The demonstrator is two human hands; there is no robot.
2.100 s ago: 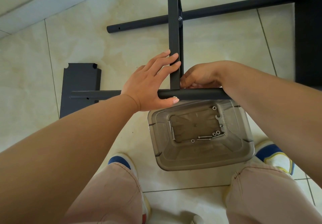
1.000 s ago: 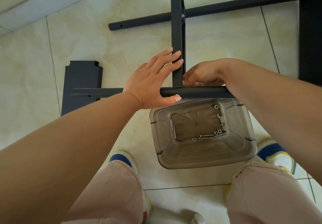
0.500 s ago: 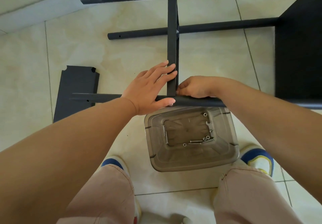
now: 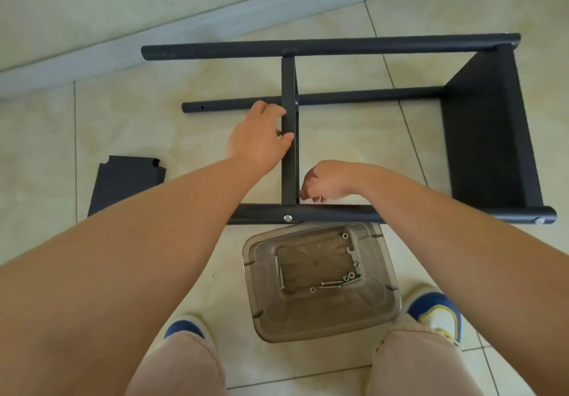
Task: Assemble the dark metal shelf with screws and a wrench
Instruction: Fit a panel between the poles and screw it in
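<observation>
floor: pale tile [image 4: 154,112], baseboard along the far edge
loose panel [image 4: 123,180]: flat on the tile, far left, not yet fitted
left hand [image 4: 261,137]: fingers and thumb wrapped round the middle panel [image 4: 288,149], steadying it upright
near tube [image 4: 323,213]: screw head [image 4: 288,218] showing under the panel joint
right hand [image 4: 326,183]: fingers curled tight at the joint's inner side; likely pinching a nut, too small to tell
bin [image 4: 320,281]: between the shoes, holds wrench [image 4: 351,251], bolts, washers
shelf [image 4: 492,137]: on its side, end panel bolted at right
advice: keep the panel square, start the thread by hand, wrench only once it bites; watch for cross-threading
</observation>
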